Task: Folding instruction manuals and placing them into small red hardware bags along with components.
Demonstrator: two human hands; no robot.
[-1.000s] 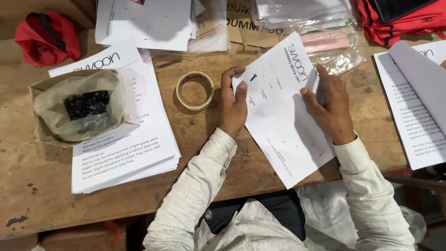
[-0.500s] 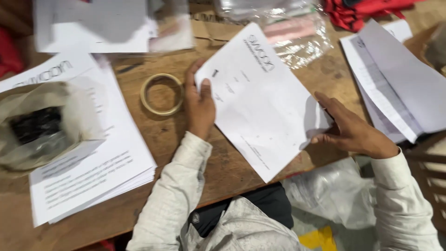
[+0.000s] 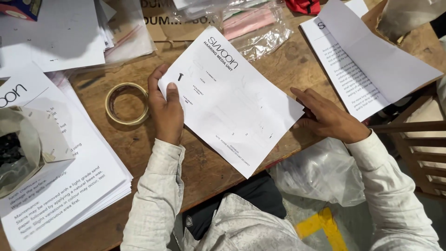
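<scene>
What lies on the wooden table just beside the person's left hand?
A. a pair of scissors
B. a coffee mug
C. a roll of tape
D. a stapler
C: a roll of tape lies flat on the table just beside the left hand, which holds the white sheet.
</scene>
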